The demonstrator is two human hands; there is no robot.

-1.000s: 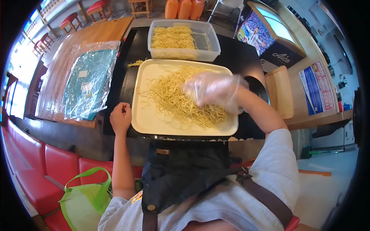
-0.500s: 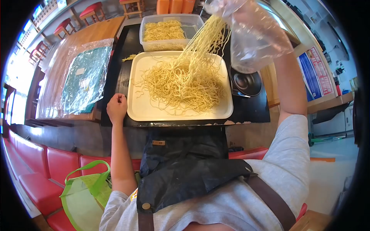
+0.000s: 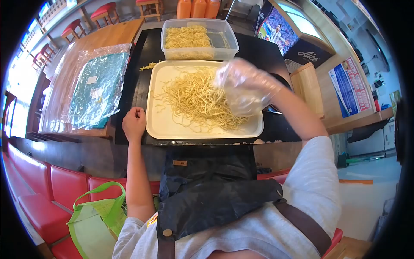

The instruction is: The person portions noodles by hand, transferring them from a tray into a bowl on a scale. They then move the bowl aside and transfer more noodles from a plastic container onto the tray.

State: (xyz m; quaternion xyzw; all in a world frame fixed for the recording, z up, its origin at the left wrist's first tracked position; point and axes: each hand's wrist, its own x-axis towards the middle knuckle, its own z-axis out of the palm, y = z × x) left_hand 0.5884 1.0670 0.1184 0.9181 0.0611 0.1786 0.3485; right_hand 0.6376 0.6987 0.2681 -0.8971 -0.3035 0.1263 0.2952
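A heap of yellow noodles [image 3: 198, 101] lies loose in a cream tray [image 3: 156, 125] on the black tabletop. My right hand [image 3: 243, 80], inside a loose clear plastic bag [image 3: 246, 102], is down at the right side of the heap, fingertips right at the noodles. Motion blur and the crumpled plastic hide how its fingers are set. My left hand [image 3: 134, 124] rests bare at the table's front edge, just left of the tray, with its fingers curled closed and nothing showing in them.
Behind the tray, a clear plastic container [image 3: 224, 52] holds more noodles. A few stray noodles [image 3: 148, 66] lie by the tray's back left corner. A dark round dish [image 3: 281, 80] is partly hidden behind my right arm. Left stands a wooden table with a plastic-wrapped green packet [image 3: 97, 86].
My right hand has come down and left from high above the tray to the heap. The long hanging strands are back down in the pile. My left hand stays put.
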